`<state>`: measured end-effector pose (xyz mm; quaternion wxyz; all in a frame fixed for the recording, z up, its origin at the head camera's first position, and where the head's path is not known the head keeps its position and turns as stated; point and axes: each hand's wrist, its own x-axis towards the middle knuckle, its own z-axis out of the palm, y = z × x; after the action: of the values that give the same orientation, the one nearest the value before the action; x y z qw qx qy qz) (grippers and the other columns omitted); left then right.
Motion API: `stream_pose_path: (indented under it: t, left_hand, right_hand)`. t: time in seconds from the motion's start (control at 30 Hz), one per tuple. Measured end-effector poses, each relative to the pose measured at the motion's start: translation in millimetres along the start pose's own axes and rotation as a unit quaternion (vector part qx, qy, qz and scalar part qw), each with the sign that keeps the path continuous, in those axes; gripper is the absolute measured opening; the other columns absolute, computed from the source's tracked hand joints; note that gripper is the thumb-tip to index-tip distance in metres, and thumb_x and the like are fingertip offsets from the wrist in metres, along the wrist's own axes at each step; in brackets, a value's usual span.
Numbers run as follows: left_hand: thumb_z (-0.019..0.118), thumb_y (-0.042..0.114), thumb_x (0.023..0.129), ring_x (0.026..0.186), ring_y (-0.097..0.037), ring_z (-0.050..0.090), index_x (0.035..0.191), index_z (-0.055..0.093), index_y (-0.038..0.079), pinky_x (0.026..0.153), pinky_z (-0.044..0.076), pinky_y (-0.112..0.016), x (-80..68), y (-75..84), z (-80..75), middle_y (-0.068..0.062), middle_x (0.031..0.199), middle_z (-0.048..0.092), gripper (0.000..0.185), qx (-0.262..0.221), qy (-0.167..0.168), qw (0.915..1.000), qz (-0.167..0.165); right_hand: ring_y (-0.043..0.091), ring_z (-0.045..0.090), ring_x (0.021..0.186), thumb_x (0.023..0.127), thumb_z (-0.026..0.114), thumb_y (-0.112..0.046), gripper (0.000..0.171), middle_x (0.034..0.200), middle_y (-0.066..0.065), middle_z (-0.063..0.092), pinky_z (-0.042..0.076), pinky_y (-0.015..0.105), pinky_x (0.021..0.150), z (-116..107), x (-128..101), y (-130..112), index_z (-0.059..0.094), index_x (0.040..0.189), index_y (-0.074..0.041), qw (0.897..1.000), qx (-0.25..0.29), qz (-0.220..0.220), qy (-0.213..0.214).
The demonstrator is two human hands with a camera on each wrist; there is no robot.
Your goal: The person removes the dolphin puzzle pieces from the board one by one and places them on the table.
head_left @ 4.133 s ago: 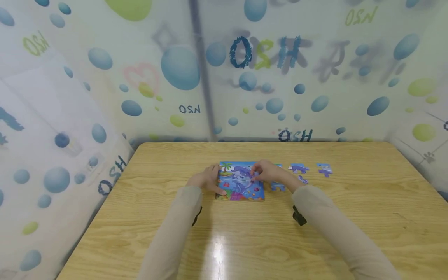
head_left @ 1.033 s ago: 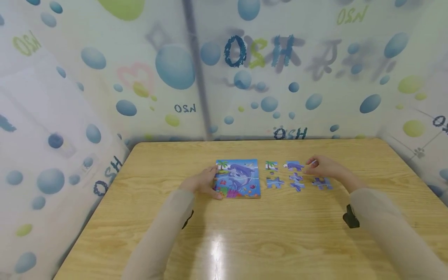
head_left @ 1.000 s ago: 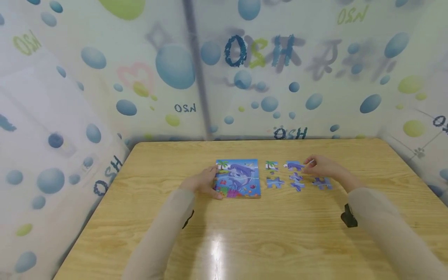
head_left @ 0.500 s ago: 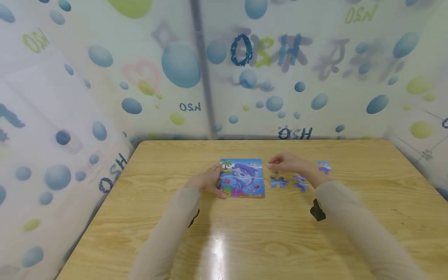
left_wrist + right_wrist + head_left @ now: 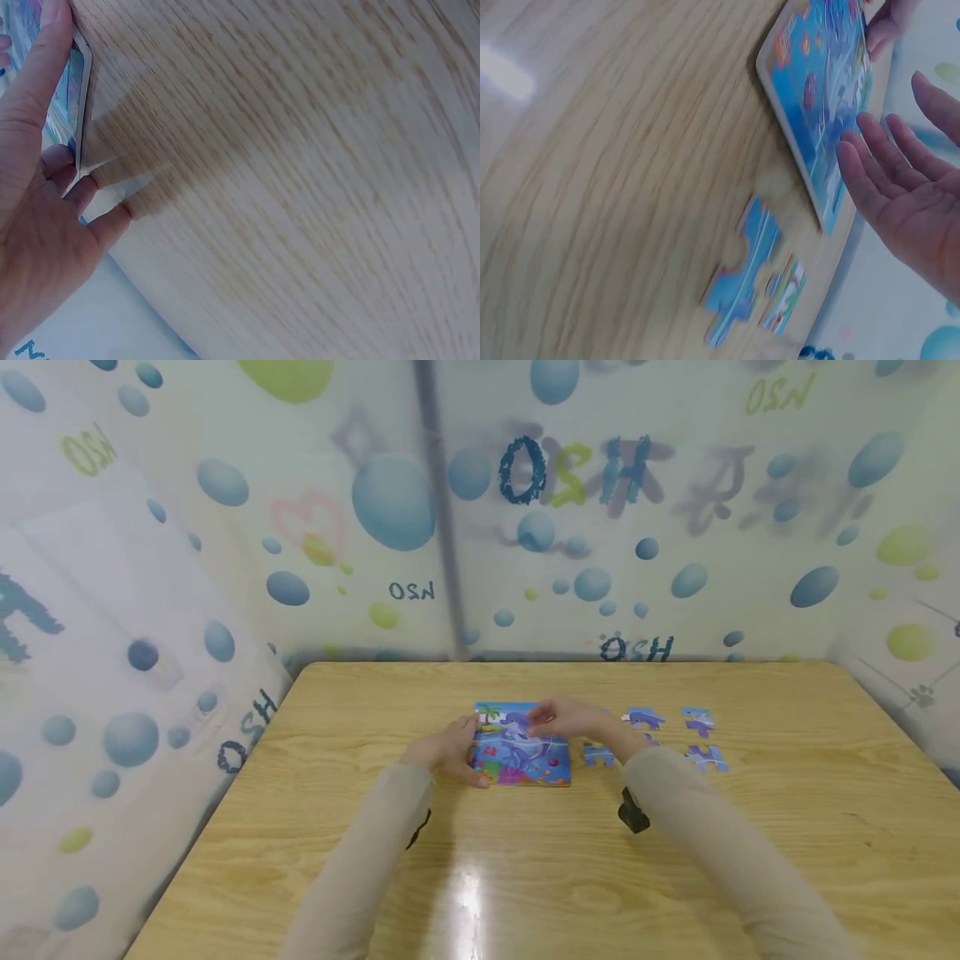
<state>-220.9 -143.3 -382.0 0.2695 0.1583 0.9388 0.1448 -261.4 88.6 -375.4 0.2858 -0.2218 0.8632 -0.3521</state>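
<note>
One light wood-grain tabletop (image 5: 525, 860) carries everything in view; its glossy finish suggests low friction, so flat items may slide under sideways pressure. On it lies the square blue dolphin-picture puzzle board (image 5: 522, 746), flat, near the far middle. To the right of the board, apart from it, lie several loose blue cardboard puzzle pieces (image 5: 701, 739), spread singly; two of them lie just beside the board's right edge in the right wrist view (image 5: 754, 274).

The left hand (image 5: 450, 752) rests against the board's left edge, thumb along the rim and fingertips on the tabletop beneath it, fingers fairly straight, bracing rather than gripping. The right hand (image 5: 566, 720) hovers over the board's upper right portion; the right wrist view shows its fingers extended and relaxed, palm empty (image 5: 900, 195).

Risks, as judged:
- The board is only braced from one side; a push from the right hand towards the far or near edge could skate it across the surface.
- Seated pieces could lift or jam if neighbouring tabs are pressed at an angle.
- The right sleeve passes over the nearest loose pieces and could drag them out of place.
</note>
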Motion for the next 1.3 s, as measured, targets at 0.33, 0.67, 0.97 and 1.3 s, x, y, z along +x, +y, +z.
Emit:
stream_pose_path:
  t: [0.33, 0.67, 0.97, 1.3]
  left_hand:
    - [0.074, 0.045, 0.075, 0.145, -0.032, 0.008, 0.148, -0.006, 0.000, 0.117, 0.019, -0.046, 2.9, 1.4, -1.8, -0.017, 0.157, 0.004, 0.117, 0.007, -0.008, 0.9999, 0.002]
    - [0.074, 0.043, 0.076, 0.145, -0.033, 0.008, 0.148, -0.004, -0.002, 0.117, 0.019, -0.045, 1.6, 4.8, -1.1, -0.019, 0.156, 0.005, 0.115, 0.007, -0.015, 0.9999, 0.001]
    - [0.073, 0.042, 0.077, 0.145, -0.034, 0.008, 0.147, -0.005, -0.003, 0.117, 0.018, -0.046, 0.7, 2.4, -2.2, -0.020, 0.156, 0.004, 0.114, 0.009, -0.014, 0.9999, 0.003]
    - [0.073, 0.044, 0.077, 0.144, -0.036, 0.010, 0.147, -0.003, -0.005, 0.117, 0.019, -0.046, 2.7, -1.1, -2.3, -0.022, 0.155, 0.006, 0.115, 0.018, -0.013, 0.9997, 0.007]
  right_hand:
    - [0.027, 0.057, 0.110, 0.085, 0.067, -0.022, 0.042, 0.117, 0.015, 0.061, 0.049, 0.036, 0.095, 30, 23, -25, 0.058, 0.120, 0.000, 0.996, -0.086, -0.017, -0.003]
    - [0.018, 0.054, 0.091, 0.074, 0.078, -0.017, 0.043, 0.100, 0.009, 0.059, 0.048, 0.031, 0.087, 51, 28, -36, 0.057, 0.107, 0.000, 0.990, -0.134, -0.028, 0.019]
    - [0.016, 0.051, 0.078, 0.079, 0.072, -0.007, 0.030, 0.091, 0.007, 0.055, 0.047, 0.025, 0.070, 54, 29, -42, 0.050, 0.099, -0.003, 0.995, -0.084, -0.026, 0.043]
    - [0.020, 0.066, 0.079, 0.088, 0.060, -0.003, 0.023, 0.098, 0.015, 0.062, 0.056, 0.029, 0.073, 43, 24, -41, 0.053, 0.110, 0.001, 0.999, 0.043, -0.025, 0.013]
